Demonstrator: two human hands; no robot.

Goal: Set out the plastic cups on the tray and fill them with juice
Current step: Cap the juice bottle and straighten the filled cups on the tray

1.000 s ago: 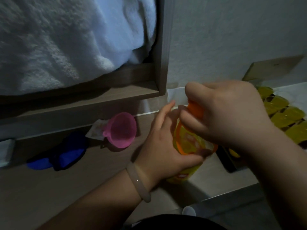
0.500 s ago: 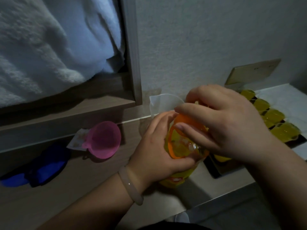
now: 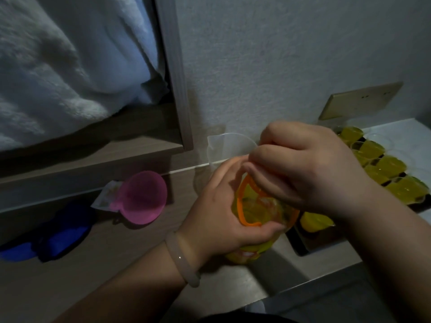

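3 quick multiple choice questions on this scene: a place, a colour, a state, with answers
1. The pink funnel lies, relative to the juice bottle: A) left B) right C) on top
2. The liquid in the cups on the tray is: A) red B) yellow C) clear
3. The left hand: A) lies flat B) grips the bottle C) holds the funnel
Answers: 1 A, it sits at the bottle's left; 2 B, the filled cups look yellow; 3 B, its fingers wrap the bottle.

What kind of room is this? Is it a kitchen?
Probably a bedroom or guest room, not a kitchen: a fluffy white blanket lies behind a wooden frame, and a wall socket plate sits above a small ledge.
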